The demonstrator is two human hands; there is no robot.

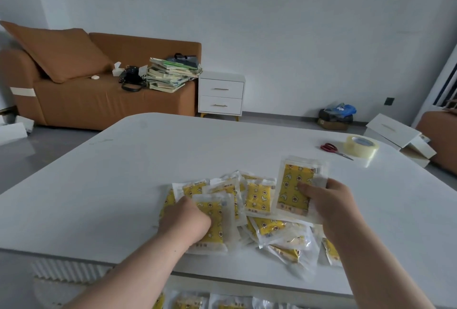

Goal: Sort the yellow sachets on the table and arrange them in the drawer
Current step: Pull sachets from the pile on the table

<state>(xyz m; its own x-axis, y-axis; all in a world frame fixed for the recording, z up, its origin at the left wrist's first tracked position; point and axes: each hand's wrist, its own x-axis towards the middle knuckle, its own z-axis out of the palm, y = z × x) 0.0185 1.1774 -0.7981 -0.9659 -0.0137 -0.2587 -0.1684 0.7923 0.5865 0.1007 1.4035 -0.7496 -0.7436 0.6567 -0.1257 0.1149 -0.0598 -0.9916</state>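
- Sorting is the step in hand, I judge: on the white counter [148, 160] lies a loose pile of yellow sachets [259, 197], about a dozen, too overlapped for an exact count.
- Below the near counter edge, a lower row of sachets [230, 303] shows at least four, probably inside the drawer.
- The right hand [331, 200] grips one gathered stack [295, 182] upright, thumb across its front.
- The left hand [184, 222] curls its fingers on one sachet [217, 227] at the pile's left.
- The next move probably calls for squaring this sachet onto the stack.
- One tape roll [361, 145] and one pair of scissors [332, 149] lie well apart.
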